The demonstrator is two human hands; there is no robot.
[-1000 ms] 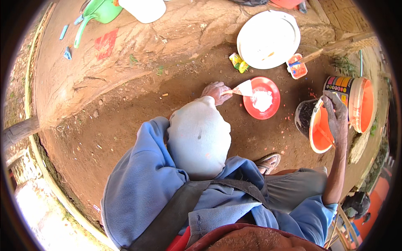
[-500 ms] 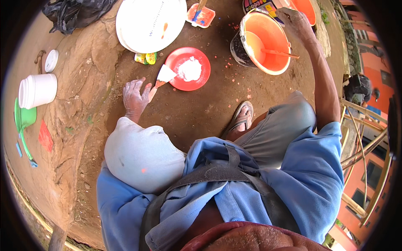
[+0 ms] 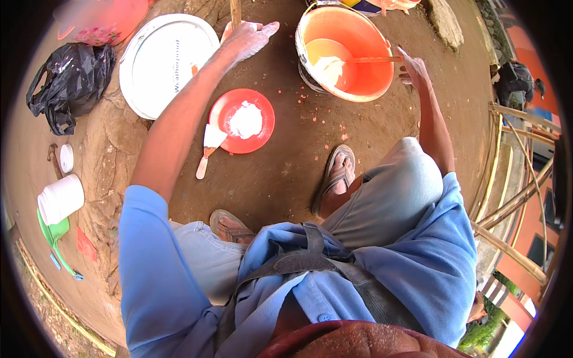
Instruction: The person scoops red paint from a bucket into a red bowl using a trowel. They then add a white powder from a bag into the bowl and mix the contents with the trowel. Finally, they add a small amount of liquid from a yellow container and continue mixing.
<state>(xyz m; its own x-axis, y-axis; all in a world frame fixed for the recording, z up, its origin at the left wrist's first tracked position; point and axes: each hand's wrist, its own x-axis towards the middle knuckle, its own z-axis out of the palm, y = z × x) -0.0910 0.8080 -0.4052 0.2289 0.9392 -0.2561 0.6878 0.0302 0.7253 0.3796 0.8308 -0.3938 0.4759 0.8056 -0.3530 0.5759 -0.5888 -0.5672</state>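
Note:
My left hand (image 3: 248,40) is closed on an upright wooden handle (image 3: 236,11) at the top, beyond the red plate; what the handle's lower end rests in is mostly hidden. My right hand (image 3: 413,67) has its fingers apart at the end of an orange-stained stick (image 3: 376,59) lying across an orange-coated bucket (image 3: 364,80), with pale paint inside. Between my hands, lower down, the red plate (image 3: 245,143) holds white powder (image 3: 246,120). A scraper (image 3: 213,136) with a white-coated blade leans at the plate's left edge. A white lid (image 3: 155,71) lies left of my left forearm.
A black bag (image 3: 68,83), a red container (image 3: 104,21), a white tub (image 3: 59,198) and a green dustpan (image 3: 52,224) are on the left. Another bucket (image 3: 394,5) is behind. Rocks (image 3: 444,24), poles (image 3: 498,161) and a person in dark clothing (image 3: 513,83) are at right.
My left hand has left the scraper and reached up to the wooden handle. My right hand has lowered to the stick's end. The view has shifted.

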